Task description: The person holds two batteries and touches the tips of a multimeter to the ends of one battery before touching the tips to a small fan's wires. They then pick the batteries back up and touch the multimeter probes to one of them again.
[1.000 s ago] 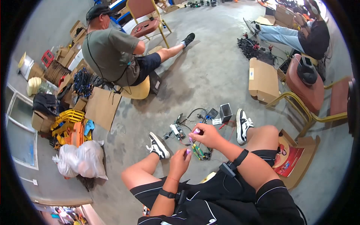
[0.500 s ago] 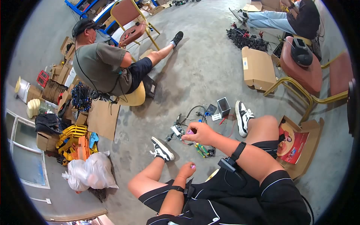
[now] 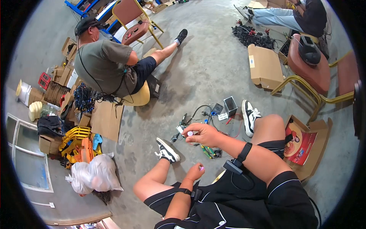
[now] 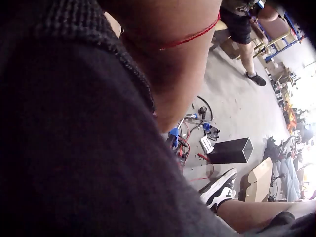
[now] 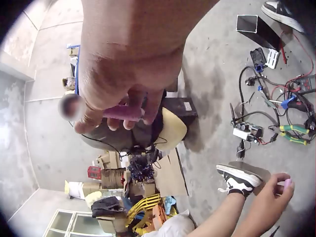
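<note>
In the head view, my right hand [image 3: 204,135] is raised over the parts on the floor and pinches a short purple battery-like cylinder [image 3: 190,133], its pale end showing. The right wrist view shows this purple cylinder [image 5: 123,112] lying along the fingers. My left hand [image 3: 195,172] is lower, near my lap, and grips a small pink-purple piece [image 3: 202,168] that pokes out beside the thumb; the curled fingers hide most of it. On the floor below the right hand lie green-and-yellow pliers [image 5: 295,134]. In the left wrist view a dark sleeve covers much, and the fingers are hidden.
Cables, a small circuit board [image 5: 248,132] and a black square box [image 3: 230,106] lie between my shoes. A person [image 3: 105,65] sits ahead on the left. Cardboard [image 3: 265,68] and chairs [image 3: 310,72] stand right; white bags [image 3: 95,173] and stacked boxes are at left.
My two hands were close together; the left has dropped back toward my lap and the right has shifted slightly left. The pale end of the purple cylinder now faces the head camera.
</note>
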A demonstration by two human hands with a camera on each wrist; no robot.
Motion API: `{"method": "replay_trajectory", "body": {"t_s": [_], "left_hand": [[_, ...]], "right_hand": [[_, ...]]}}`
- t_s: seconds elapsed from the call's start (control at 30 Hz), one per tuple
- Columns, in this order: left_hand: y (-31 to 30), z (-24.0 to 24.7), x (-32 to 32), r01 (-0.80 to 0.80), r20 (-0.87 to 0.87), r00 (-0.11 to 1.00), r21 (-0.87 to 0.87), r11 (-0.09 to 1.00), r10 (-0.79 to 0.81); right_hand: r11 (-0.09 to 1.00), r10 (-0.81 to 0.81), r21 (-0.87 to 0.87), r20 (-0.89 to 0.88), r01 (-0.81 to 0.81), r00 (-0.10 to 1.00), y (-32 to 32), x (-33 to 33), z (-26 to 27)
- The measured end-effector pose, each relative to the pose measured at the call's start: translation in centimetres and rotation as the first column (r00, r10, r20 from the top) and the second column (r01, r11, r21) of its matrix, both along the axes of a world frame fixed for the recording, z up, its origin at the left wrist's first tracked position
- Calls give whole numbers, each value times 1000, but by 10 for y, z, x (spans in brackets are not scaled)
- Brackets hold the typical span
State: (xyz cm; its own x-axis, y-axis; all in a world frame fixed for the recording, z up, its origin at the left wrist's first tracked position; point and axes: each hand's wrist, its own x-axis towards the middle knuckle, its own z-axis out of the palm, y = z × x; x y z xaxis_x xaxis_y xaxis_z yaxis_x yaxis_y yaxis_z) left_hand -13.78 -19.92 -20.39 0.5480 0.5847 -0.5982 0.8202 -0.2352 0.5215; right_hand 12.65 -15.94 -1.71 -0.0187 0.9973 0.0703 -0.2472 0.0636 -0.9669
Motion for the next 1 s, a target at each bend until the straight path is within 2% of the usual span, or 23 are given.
{"method": "replay_trajectory", "body": {"t_s": [0.07, 0.17, 0.27, 0.43, 0.53, 0.6, 0.63, 0.7, 0.73, 0.8, 0.87, 1.0], "left_hand": [[0, -1, -1, -25, 63, 998, 22, 999, 24], [0, 20, 11, -107, 51, 993, -66, 992, 111], [-2, 22, 15, -142, 61, 987, -61, 988, 146], [-1, 20, 12, -122, 66, 990, -54, 991, 126], [-1, 17, 9, -106, 54, 993, -61, 992, 110], [-2, 6, 4, -113, 39, 992, -98, 989, 117], [-3, 0, 2, -87, 36, 995, -63, 994, 90], [-4, -1, 2, -64, 36, 997, -28, 998, 65], [-3, -1, 3, -67, 25, 997, -35, 997, 68], [-1, 12, 8, -65, 15, 998, -36, 997, 65], [0, 23, 15, -94, -68, 994, -93, 991, 88], [0, 9, 7, -74, -23, 997, -122, 990, 72]], "right_hand": [[1000, 7, -8, 3, -7, 1000, 0, 1, -2], [1000, 11, 8, 32, -12, 999, 2, 3, 1], [1000, -3, 27, 80, 1, 997, -1, 6, 6], [997, 8, 77, 139, -19, 990, 0, 8, 4], [998, 70, -10, 66, -69, 995, 1, 8, 3], [983, 85, -137, -246, -121, 966, 4, 6, -5], [982, 88, -143, -242, -125, 966, 4, 6, -9], [965, 31, -216, -458, -145, 888, 7, 6, -10], [966, 31, -216, -456, -145, 889, 7, 7, -9], [937, -52, -328, -476, -122, 878, 6, 10, -4], [932, -71, -343, -486, -116, 871, 7, 9, -10], [935, -72, -341, -461, -101, 885, 10, 9, -21]]}}
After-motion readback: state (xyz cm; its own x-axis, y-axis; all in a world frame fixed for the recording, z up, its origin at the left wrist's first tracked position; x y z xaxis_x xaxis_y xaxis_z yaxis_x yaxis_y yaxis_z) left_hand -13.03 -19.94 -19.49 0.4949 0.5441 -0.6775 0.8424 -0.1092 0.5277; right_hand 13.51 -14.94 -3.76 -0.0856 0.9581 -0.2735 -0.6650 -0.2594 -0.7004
